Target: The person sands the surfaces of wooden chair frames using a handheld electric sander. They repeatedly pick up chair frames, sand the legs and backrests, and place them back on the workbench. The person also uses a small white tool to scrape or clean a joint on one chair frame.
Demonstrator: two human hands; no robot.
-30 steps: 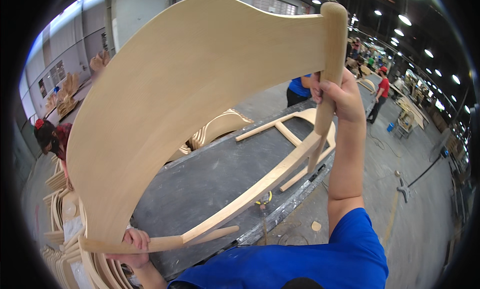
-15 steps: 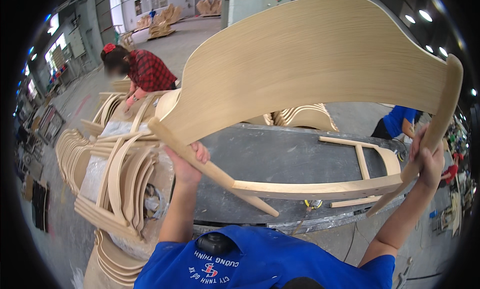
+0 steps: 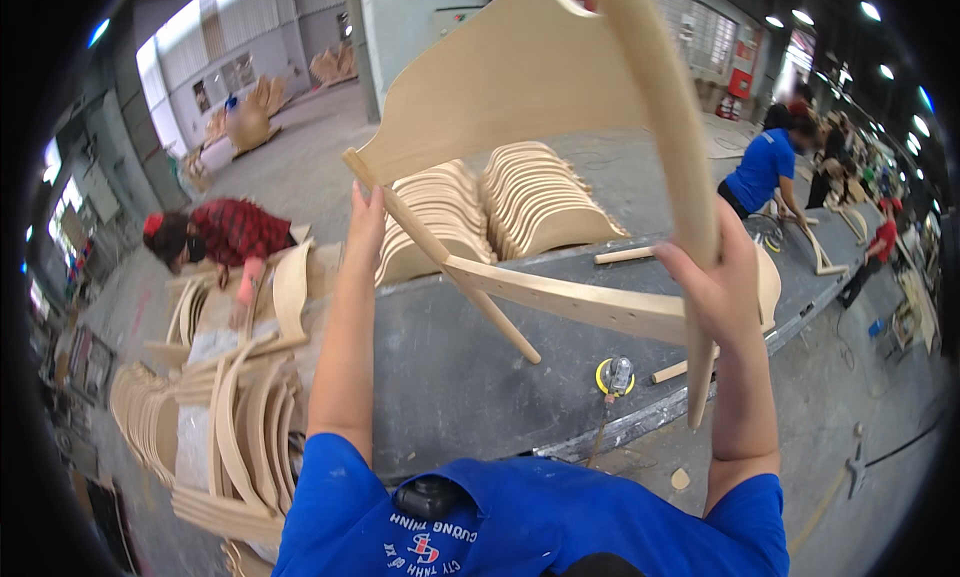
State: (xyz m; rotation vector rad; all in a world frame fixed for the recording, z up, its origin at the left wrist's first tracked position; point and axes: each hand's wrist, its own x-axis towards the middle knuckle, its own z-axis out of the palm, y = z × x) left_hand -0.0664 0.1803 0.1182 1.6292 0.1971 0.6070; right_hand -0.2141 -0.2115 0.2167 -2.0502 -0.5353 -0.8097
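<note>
I am lifting a pale wooden chair back frame [image 3: 500,87] above the dark worktable, tilted so that its right post comes close to me. Its curved panel spans two round posts, with a drilled rail [image 3: 570,295] lower down. My left hand [image 3: 367,222] holds the left post from its outer side, its fingers partly hidden. Around the right post my right hand [image 3: 722,277] is closed, thumb across the near side. Beneath it on the table lies another chair frame [image 3: 768,289], largely covered by my right hand and the post. A round sander with a yellow pad [image 3: 617,377] rests near the table's front edge.
Stacked curved panels [image 3: 550,202] stand beyond the dark worktable [image 3: 430,407]. At left, more chair frames [image 3: 235,417] are piled, where a person in a checked shirt [image 3: 240,232] bends over. Another person in blue [image 3: 765,172] works at the table's far right.
The chair frame has turned, its right post swinging nearer and leftward while its left end moved up and away. Both hands keep hold of it. My view has shifted rightward.
</note>
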